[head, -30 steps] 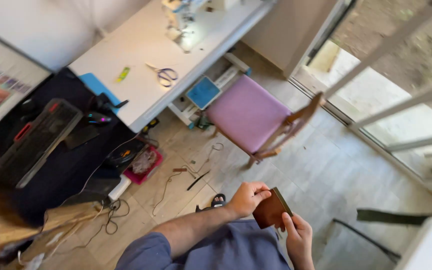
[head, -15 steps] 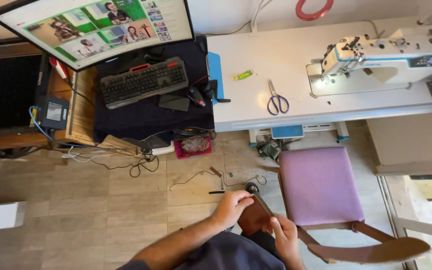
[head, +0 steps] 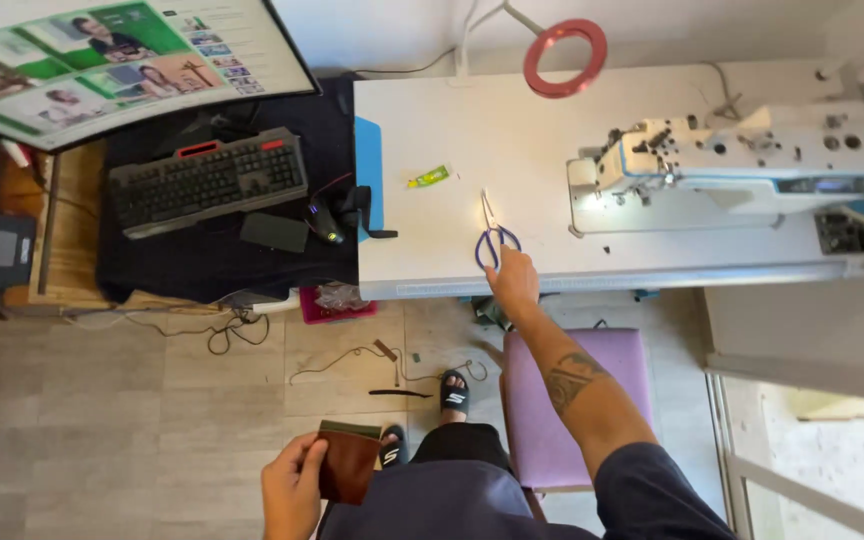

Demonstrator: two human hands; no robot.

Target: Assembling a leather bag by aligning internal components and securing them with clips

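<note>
Reaching forward across the white worktable (head: 512,150), the right hand (head: 514,282) is resting on the blue handles of the scissors (head: 492,232), which are lying flat near the table's front edge with the blades pointing away from the person. Whether the fingers are closing through the handle loops cannot be told. The left hand (head: 292,490) is staying low beside the lap, its fingers pinching a brown leather piece (head: 348,460) with a green top edge; the piece is hanging roughly upright above the tiled floor (head: 152,420). The two hands are well apart.

An industrial sewing machine (head: 732,160) is sitting on the table to the right of the scissors. A small green-and-yellow tube (head: 429,177) is lying to their left. A purple chair seat (head: 572,400) is standing under the outstretched forearm. On the dark desk to the left, a keyboard (head: 207,180) and a mouse (head: 326,224) are lying below a curved monitor (head: 122,60).
</note>
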